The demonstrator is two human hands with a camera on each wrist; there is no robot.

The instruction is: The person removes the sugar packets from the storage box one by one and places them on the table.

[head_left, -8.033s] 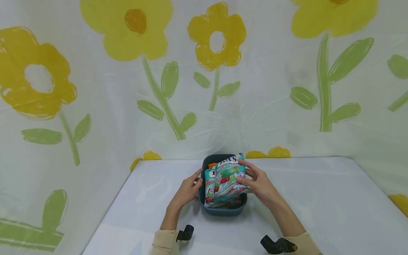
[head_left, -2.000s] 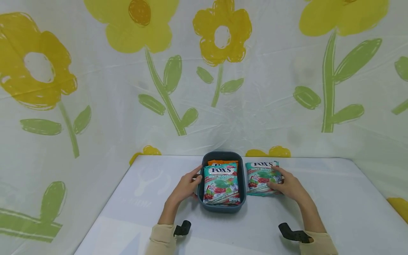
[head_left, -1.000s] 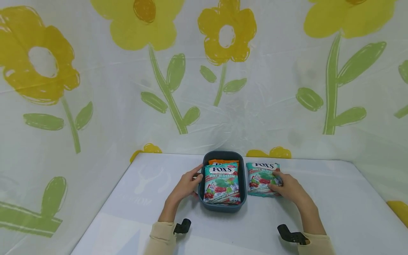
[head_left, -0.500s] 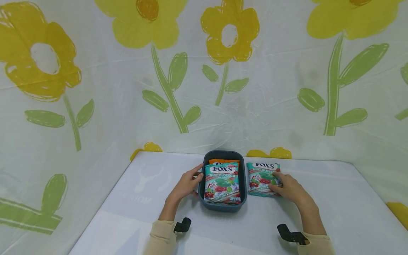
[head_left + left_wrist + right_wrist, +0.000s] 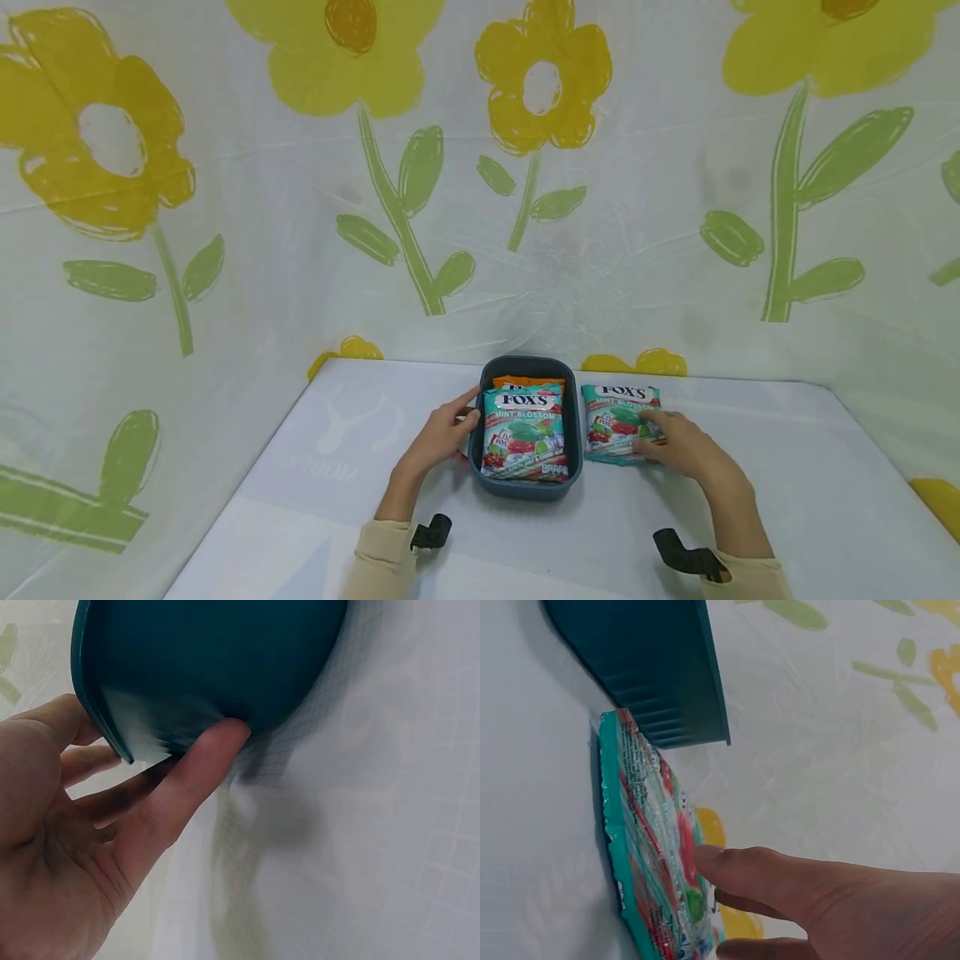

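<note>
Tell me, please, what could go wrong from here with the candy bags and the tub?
1. The candy bag on the table lies right beside the teal tub; sliding it could snag on the wall.
2. The left hand only touches the tub's side, so the tub may shift.
3. The right hand rests flat on the glossy bag; it might slip.

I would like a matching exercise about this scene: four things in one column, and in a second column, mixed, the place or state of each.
Things:
1. left hand
2. right hand
3. orange packet
4. mint packet on the table

Places or states:
A. lies flat beside the bin, to its right
B. rests on the mint packet on the table, fingers straight
C. touches the left wall of the blue bin
D. inside the bin, mostly covered by another mint packet

Pairs: 1-C, 2-B, 3-D, 4-A
</note>
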